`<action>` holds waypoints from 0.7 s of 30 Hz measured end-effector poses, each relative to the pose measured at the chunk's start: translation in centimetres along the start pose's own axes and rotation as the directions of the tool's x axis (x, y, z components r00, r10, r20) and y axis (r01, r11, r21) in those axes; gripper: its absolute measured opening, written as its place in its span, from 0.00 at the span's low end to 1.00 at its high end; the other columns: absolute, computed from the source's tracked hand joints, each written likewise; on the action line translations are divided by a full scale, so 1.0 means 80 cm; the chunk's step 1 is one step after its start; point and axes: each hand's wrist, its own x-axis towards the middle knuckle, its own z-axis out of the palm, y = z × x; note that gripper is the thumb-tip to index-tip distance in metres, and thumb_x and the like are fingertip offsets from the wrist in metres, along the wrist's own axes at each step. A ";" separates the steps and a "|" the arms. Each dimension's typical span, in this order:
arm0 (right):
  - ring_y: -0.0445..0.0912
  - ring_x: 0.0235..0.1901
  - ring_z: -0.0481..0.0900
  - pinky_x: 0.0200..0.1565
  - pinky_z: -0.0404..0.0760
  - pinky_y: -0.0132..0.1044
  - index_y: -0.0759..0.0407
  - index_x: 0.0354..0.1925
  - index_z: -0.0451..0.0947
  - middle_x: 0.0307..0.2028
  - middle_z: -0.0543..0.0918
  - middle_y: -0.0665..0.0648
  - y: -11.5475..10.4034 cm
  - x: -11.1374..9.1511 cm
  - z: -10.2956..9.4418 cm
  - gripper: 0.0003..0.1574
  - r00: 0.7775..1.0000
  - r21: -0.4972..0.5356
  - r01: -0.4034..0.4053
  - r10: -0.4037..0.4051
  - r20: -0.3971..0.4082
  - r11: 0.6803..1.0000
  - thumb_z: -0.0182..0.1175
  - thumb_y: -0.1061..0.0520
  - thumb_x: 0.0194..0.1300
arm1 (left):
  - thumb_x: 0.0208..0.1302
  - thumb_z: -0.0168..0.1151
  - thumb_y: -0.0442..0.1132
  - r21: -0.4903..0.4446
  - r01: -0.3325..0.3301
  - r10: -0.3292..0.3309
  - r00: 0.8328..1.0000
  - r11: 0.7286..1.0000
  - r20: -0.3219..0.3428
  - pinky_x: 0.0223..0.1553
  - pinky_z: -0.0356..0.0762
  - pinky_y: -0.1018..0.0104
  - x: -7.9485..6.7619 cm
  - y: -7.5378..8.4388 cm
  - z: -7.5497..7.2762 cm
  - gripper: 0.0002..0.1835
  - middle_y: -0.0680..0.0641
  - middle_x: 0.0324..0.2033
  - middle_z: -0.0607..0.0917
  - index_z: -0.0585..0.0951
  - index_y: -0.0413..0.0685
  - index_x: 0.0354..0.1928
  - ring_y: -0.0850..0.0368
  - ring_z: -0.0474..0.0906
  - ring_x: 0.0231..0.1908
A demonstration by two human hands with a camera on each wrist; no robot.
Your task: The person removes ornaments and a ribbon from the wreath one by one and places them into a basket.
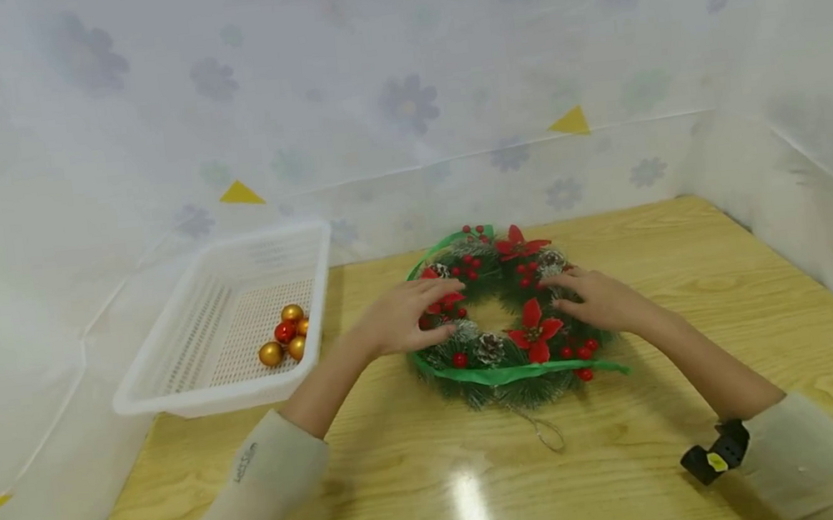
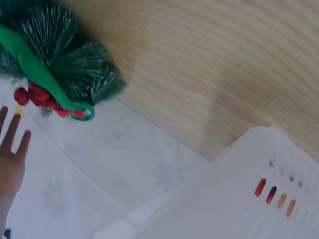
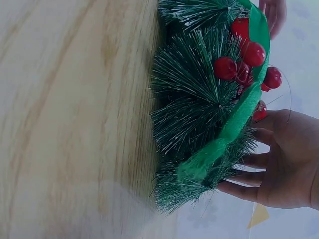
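A green wreath (image 1: 511, 288) lies on the table with red poinsettias (image 1: 535, 332), red berries and pinecones (image 1: 490, 348). Loose around it runs a green ribbon (image 1: 503, 375), whose frayed end (image 3: 199, 162) shows in the right wrist view. Over the wreath's left side is my left hand (image 1: 410, 315), fingers extended and thumb apart. My right hand (image 1: 601, 299) is at the opposite side; in the right wrist view its fairly straight fingers touch the needles. Neither hand visibly grips anything. A thin cord loop (image 1: 546, 430) hangs off the near edge.
To the left stands a white perforated basket (image 1: 211, 397) holding several gold balls (image 1: 271, 354) and a red ball (image 1: 284, 332). The wooden table (image 1: 407, 478) meets a flower-patterned sheet (image 1: 410, 110) at its back edge.
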 end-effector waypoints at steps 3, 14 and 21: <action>0.73 0.58 0.56 0.51 0.60 0.68 0.64 0.62 0.66 0.59 0.62 0.76 0.003 0.001 0.001 0.26 1.000 -0.003 -0.003 0.003 -0.004 1.000 0.52 0.56 0.68 | 0.67 0.52 0.50 0.007 0.198 -0.197 0.976 0.980 -0.090 0.57 0.64 0.51 0.010 -0.019 -0.001 0.27 0.43 0.61 0.68 0.67 0.46 0.64 0.46 0.63 0.60; 0.72 0.58 0.57 0.51 0.60 0.68 0.64 0.61 0.66 0.58 0.65 0.75 0.003 0.001 0.003 0.26 1.000 -0.016 -0.009 0.009 -0.009 1.000 0.52 0.56 0.68 | 0.69 0.48 0.47 0.133 0.579 -0.590 0.805 0.805 0.068 0.46 0.74 0.57 0.026 -0.070 0.032 0.17 0.46 0.46 0.80 0.80 0.45 0.47 0.48 0.74 0.47; 0.71 0.55 0.62 0.50 0.64 0.66 0.64 0.61 0.66 0.58 0.65 0.75 0.002 0.001 0.004 0.26 1.000 -0.020 -0.010 0.010 -0.018 1.000 0.52 0.56 0.68 | 0.67 0.52 0.48 0.057 0.628 -0.623 0.750 0.776 0.220 0.29 0.72 0.62 0.024 -0.068 0.029 0.17 0.48 0.27 0.82 0.83 0.44 0.30 0.54 0.74 0.27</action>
